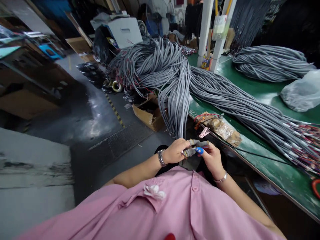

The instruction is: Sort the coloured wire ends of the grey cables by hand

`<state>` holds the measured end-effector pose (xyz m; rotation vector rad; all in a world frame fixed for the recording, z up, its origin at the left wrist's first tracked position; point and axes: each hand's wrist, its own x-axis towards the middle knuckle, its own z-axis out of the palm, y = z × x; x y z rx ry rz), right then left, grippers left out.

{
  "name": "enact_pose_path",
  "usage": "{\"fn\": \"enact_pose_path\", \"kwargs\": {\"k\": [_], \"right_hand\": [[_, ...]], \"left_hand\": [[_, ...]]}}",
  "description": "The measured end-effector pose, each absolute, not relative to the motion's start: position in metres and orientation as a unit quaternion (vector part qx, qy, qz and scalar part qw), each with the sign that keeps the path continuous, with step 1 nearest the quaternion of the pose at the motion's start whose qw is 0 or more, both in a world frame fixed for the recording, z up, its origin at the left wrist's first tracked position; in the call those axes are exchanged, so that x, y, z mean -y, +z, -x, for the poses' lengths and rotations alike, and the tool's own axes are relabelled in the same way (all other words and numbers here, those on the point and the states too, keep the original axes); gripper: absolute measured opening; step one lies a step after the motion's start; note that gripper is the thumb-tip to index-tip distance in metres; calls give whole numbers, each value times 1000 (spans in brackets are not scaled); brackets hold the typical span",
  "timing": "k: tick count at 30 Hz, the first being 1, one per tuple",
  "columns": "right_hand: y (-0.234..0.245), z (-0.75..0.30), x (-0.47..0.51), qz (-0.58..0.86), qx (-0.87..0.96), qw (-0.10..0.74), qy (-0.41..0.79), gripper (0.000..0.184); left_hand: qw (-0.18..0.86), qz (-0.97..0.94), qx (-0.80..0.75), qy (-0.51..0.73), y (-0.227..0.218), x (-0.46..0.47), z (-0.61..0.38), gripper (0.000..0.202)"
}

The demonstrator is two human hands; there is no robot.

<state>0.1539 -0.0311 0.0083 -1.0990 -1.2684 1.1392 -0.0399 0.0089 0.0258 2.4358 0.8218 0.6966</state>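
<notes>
My left hand (176, 150) and my right hand (212, 157) meet in front of my chest, just off the edge of the green table (262, 156). Grey finger covers sit on several fingertips, and one tip on my right hand has a blue cover (199, 150). Both hands are closed in a pinch around something small that I cannot make out. A watch is on my left wrist and a bracelet on my right. A thick bundle of grey cables (175, 110) hangs off the table edge right behind my hands. A pink clip (204, 132) lies on the table near them.
Grey cable bundles (245, 103) run across the table to coloured wire ends at the right. Another coil (271, 63) and a clear plastic bag (301, 91) lie at the back right. A wrapped packet (222, 128) rests by the edge. An open cardboard box (148, 115) stands on the floor.
</notes>
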Motion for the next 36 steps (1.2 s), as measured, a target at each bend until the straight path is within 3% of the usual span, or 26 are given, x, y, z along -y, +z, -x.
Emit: {"fn": "enact_pose_path", "kwargs": {"k": [4, 13, 21, 26, 36], "right_hand": [[-7, -156, 30, 470, 426, 545, 549, 27], [-13, -154, 19, 438, 351, 557, 612, 32], [-15, -151, 16, 437, 356, 555, 611, 36], [-14, -148, 15, 432, 386, 519, 628, 35], [-13, -153, 11, 473, 423, 505, 585, 28]], "left_hand": [[208, -875, -381, 216, 14, -7, 35, 35], [292, -853, -390, 188, 15, -16, 32, 16], [545, -693, -418, 221, 9, -20, 27, 26], [546, -680, -414, 261, 6, -19, 25, 23], [549, -718, -367, 221, 6, -34, 32, 29]]}}
